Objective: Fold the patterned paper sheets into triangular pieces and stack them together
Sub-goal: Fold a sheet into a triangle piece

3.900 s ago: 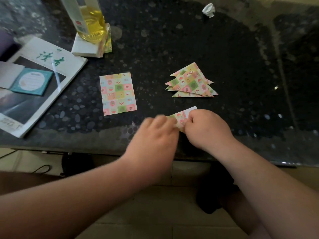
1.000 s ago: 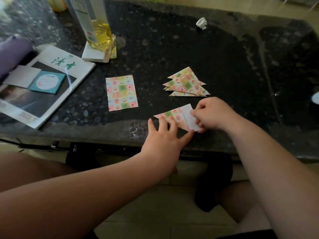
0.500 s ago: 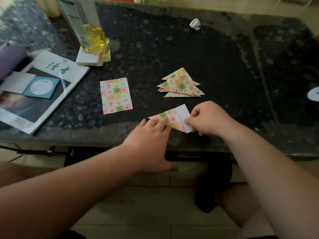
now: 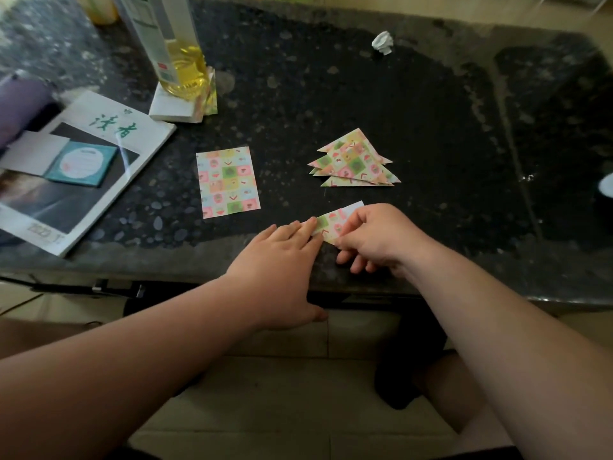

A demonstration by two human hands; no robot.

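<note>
A half-folded patterned paper piece (image 4: pixel 331 222) lies near the front edge of the dark stone table (image 4: pixel 331 94), its white underside showing at the far corner. My left hand (image 4: pixel 278 260) lies flat, straight fingertips pressing the piece's left end. My right hand (image 4: pixel 374 237) pinches the piece's right part between thumb and fingers and hides most of it. A stack of folded patterned triangles (image 4: pixel 355 161) lies just beyond. A flat unfolded patterned sheet (image 4: pixel 227 182) lies to the left.
A magazine (image 4: pixel 76 167) with a teal card (image 4: pixel 81 164) on it lies at the left edge. A bottle of yellow liquid (image 4: pixel 179 54) stands on a white block (image 4: pixel 175 106) behind the sheet. A crumpled white scrap (image 4: pixel 383 43) lies at the back.
My right hand has turned the white flap over onto the piece, so less white shows. My left hand's fingers have slid right along the piece. The camera moved slightly.
</note>
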